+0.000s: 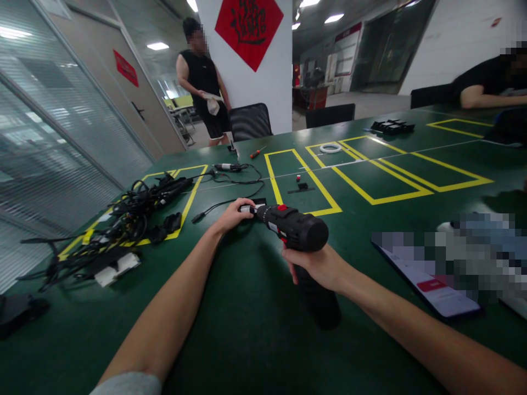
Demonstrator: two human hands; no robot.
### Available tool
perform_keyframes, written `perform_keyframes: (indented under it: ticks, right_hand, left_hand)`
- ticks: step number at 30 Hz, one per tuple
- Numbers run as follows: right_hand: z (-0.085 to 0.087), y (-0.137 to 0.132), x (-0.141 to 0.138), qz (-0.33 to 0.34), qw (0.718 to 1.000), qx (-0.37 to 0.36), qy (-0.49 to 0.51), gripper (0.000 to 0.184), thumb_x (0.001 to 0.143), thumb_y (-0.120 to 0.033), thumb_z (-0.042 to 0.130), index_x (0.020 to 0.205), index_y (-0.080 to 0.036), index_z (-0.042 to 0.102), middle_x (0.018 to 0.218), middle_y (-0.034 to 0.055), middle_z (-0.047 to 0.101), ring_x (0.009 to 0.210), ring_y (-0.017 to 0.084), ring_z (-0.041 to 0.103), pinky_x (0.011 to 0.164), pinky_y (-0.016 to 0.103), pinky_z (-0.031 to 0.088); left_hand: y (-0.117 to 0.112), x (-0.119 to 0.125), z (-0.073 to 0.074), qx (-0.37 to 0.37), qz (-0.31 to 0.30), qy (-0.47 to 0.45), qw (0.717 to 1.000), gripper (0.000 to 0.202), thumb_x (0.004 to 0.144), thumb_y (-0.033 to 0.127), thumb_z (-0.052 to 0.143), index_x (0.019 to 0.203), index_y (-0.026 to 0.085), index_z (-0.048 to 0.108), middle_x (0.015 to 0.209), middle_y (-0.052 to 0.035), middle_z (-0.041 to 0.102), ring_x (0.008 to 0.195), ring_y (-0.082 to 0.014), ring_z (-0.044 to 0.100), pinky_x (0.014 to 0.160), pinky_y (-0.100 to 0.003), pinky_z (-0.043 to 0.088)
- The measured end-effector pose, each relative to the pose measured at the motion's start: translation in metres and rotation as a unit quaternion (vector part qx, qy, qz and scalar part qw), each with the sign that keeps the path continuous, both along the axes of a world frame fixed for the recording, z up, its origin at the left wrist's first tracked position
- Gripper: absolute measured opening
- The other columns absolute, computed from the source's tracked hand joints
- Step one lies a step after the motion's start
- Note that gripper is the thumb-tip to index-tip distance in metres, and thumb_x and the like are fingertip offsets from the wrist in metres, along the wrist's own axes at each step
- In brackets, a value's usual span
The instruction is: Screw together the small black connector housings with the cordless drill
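Mid-frame, the right hand [315, 263] grips a drill [302, 227], likely for control; the left hand [233, 216] holds a small part [247, 209], seemingly steadying it. Cables [134, 219] lie at left, well apart.

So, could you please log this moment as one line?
right hand: gripping power drill | left hand: touching small item before drill's front end | drill-item contact: unclear | cable heap: at left
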State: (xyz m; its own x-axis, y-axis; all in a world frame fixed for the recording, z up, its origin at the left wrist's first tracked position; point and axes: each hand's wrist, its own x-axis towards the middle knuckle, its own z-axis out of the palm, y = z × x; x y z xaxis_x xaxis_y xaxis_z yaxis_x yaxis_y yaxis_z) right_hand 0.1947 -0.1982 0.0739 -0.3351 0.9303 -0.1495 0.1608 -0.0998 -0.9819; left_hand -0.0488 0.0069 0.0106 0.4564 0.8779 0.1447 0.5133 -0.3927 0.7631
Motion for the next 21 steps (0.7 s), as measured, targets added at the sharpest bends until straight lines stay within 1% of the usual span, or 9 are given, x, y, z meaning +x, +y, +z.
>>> perform_keyframes:
  ticks: [5, 7, 12, 17, 21]
  right_hand:
    - [-0.0006, -0.0005, -0.0005, -0.003, 1.0, -0.008, -0.002, 0.009, 0.079, -0.022, 0.056, 0.071, -0.019, 0.057, 0.053, -0.0002, 0.059, 0.05, 0.016, 0.059, 0.062, 0.033, 0.046]
    - [-0.001, -0.0005, -0.0008, -0.006, 1.0, -0.008, 0.003, 0.008, 0.079, -0.022, 0.056, 0.072, -0.019, 0.057, 0.055, -0.0002, 0.059, 0.05, 0.016, 0.059, 0.063, 0.033, 0.047]
    - [-0.0021, -0.0002, -0.0007, 0.001, 1.0, -0.002, 0.005, 0.008, 0.079, -0.023, 0.057, 0.073, -0.019, 0.058, 0.056, 0.0, 0.059, 0.051, 0.016, 0.059, 0.063, 0.034, 0.047]
    - [-0.0021, -0.0003, -0.0006, -0.003, 1.0, -0.012, 0.014, 0.007, 0.079, -0.024, 0.057, 0.075, -0.019, 0.058, 0.057, 0.0002, 0.059, 0.051, 0.016, 0.059, 0.061, 0.034, 0.047]
    - [-0.0002, -0.0005, -0.0004, -0.009, 1.0, -0.014, 0.01, 0.005, 0.079, -0.024, 0.058, 0.077, -0.019, 0.058, 0.057, 0.0, 0.06, 0.051, 0.017, 0.06, 0.063, 0.035, 0.048]
  left_hand:
    - [-0.0011, 0.0011, 0.0005, -0.009, 0.005, -0.003, 1.0, 0.039, 0.065, 0.03, 0.066, 0.103, 0.02, 0.067, 0.107, -0.0031, 0.061, 0.096, -0.0222, 0.057, 0.091, -0.036, 0.046]
    - [-0.0022, 0.0015, 0.0016, -0.001, 0.005, -0.003, 1.0, 0.039, 0.065, 0.03, 0.066, 0.103, 0.02, 0.067, 0.107, -0.0034, 0.061, 0.098, -0.0229, 0.057, 0.093, -0.037, 0.045]
    - [-0.0046, 0.0029, 0.0031, 0.005, 0.005, -0.017, 1.0, 0.033, 0.069, 0.033, 0.066, 0.1, 0.02, 0.068, 0.111, -0.0044, 0.063, 0.11, -0.0256, 0.055, 0.103, -0.039, 0.04]
    - [-0.0033, 0.004, 0.0007, -0.001, 0.011, -0.028, 1.0, 0.032, 0.07, 0.035, 0.066, 0.098, 0.02, 0.068, 0.11, -0.0049, 0.064, 0.11, -0.0252, 0.055, 0.103, -0.039, 0.039]
    - [-0.0014, 0.0039, -0.0006, 0.001, 0.006, -0.031, 1.0, 0.031, 0.071, 0.036, 0.066, 0.098, 0.02, 0.068, 0.11, -0.0048, 0.064, 0.11, -0.0249, 0.055, 0.104, -0.039, 0.039]
